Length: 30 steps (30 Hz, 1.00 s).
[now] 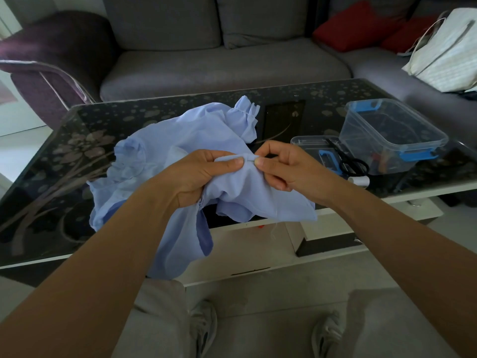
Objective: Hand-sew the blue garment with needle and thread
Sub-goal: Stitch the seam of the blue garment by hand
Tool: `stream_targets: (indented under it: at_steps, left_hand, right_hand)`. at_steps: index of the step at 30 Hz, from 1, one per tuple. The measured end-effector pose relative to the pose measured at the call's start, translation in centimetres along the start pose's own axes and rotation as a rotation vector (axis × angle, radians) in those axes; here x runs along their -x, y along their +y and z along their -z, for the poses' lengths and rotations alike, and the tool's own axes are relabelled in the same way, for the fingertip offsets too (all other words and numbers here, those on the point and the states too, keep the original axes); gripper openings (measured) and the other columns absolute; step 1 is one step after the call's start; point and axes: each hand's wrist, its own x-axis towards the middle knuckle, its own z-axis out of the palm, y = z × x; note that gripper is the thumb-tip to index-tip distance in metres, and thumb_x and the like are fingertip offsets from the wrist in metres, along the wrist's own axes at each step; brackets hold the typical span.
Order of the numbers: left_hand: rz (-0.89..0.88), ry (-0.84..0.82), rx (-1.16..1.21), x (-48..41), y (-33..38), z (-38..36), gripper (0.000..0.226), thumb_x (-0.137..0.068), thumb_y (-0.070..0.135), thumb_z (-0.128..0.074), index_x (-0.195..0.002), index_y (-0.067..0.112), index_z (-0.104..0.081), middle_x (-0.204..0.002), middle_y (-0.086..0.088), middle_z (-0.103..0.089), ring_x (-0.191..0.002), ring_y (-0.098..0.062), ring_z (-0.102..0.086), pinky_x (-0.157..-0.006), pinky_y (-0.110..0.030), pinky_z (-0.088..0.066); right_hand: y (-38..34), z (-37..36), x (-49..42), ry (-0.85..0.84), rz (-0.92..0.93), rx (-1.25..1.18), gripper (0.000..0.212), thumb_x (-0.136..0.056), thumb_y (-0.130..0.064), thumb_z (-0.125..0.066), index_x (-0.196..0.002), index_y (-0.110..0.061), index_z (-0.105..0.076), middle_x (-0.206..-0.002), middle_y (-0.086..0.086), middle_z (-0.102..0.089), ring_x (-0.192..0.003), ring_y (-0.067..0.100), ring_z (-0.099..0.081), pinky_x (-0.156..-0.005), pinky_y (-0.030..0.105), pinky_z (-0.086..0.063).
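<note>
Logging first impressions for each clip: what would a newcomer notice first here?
First the blue garment, bunched at centre on the glass table and spilling over its near edge. The left hand grips it and the right hand pinches a fold. At right stands a clear box with blue clasps, black scissors beside it.

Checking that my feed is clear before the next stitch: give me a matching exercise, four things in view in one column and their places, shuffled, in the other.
Things
1. blue garment
2. scissors
3. clear box
4. red cushions

Places
A. on the grey sofa, far right
B. standing at the right end of the table
C. held by the left hand, pinched at a fold by the right hand
D. lying flat between the right hand and the clear box

Pairs: 1-C, 2-D, 3-B, 4-A
</note>
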Motion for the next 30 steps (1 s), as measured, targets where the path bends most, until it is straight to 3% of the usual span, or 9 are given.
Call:
stream_targets:
  at_steps: [4,7,12,17,25,28,30]
  left_hand:
    - [-0.006,-0.059,0.012,0.0,-0.1,0.0,0.035,-0.078,0.028,-0.072,-0.105,0.006,-0.070,-0.110,-0.016,-0.068,-0.105,-0.026,-0.062,-0.097,-0.040,-0.050]
    - [-0.010,-0.031,0.011,0.0,0.1,-0.4,0.027,-0.079,0.026,-0.066,-0.100,0.011,-0.071,-0.109,-0.013,-0.070,-0.103,-0.023,-0.063,-0.093,-0.035,-0.052]
    - [-0.035,0.057,-0.043,-0.2,0.1,-0.1,0.046,-0.076,0.035,-0.070,-0.111,0.006,-0.069,-0.113,-0.016,-0.068,-0.107,-0.030,-0.062,-0.090,-0.038,-0.052]
    - [-0.044,0.046,-0.067,0.0,0.2,-0.6,0.022,-0.090,0.022,-0.063,-0.103,0.007,-0.071,-0.108,-0.015,-0.069,-0.102,-0.026,-0.062,-0.091,-0.036,-0.051]
    - [-0.069,0.054,-0.072,-0.1,0.0,-0.7,0.033,-0.076,0.035,-0.075,-0.096,0.009,-0.073,-0.110,-0.019,-0.069,-0.108,-0.032,-0.061,-0.102,-0.047,-0.048]
    - [-0.074,0.065,-0.129,-0.4,-0.3,-0.7,0.025,-0.084,0.035,-0.072,-0.092,0.011,-0.072,-0.107,-0.016,-0.069,-0.109,-0.034,-0.061,-0.101,-0.044,-0.049]
    - [-0.074,0.122,-0.134,-0.6,-0.2,-0.8,0.023,-0.083,0.037,-0.074,-0.090,0.015,-0.074,-0.103,-0.012,-0.071,-0.105,-0.028,-0.062,-0.097,-0.039,-0.050]
  right_hand:
    - [-0.2,-0.1,-0.2,-0.021,0.002,-0.029,0.012,-0.103,-0.012,-0.042,-0.106,-0.013,-0.054,-0.061,0.011,-0.040,-0.051,0.010,-0.035,-0.050,0.021,-0.033]
    - [-0.5,-0.7,-0.2,-0.018,0.046,-0.075,0.015,-0.102,-0.010,-0.042,-0.108,-0.020,-0.051,-0.071,0.015,-0.039,-0.055,0.009,-0.034,-0.052,0.017,-0.033]
    - [-0.1,0.1,-0.2,0.022,0.015,-0.043,0.019,-0.102,-0.007,-0.041,-0.117,-0.015,-0.049,-0.066,0.010,-0.047,-0.057,0.011,-0.040,-0.056,0.019,-0.040]
    - [0.1,0.1,-0.2,0.004,0.058,-0.031,0.022,-0.102,-0.003,-0.038,-0.119,-0.013,-0.047,-0.070,0.000,-0.057,-0.064,0.010,-0.049,-0.065,0.023,-0.045]
    - [-0.1,0.4,-0.3,0.028,0.088,0.007,0.018,-0.102,-0.009,-0.044,-0.119,-0.013,-0.044,-0.068,-0.002,-0.065,-0.059,0.010,-0.049,-0.065,0.020,-0.047]
    - [0.0,0.0,-0.4,0.012,0.095,0.008,0.016,-0.101,-0.009,-0.046,-0.116,-0.014,-0.045,-0.069,-0.001,-0.065,-0.059,0.007,-0.053,-0.065,0.020,-0.048]
    - [0.4,0.2,-0.7,0.082,0.104,0.059,0.018,-0.099,-0.012,-0.052,-0.114,-0.019,-0.047,-0.077,-0.003,-0.066,-0.070,0.007,-0.060,-0.072,0.019,-0.050]
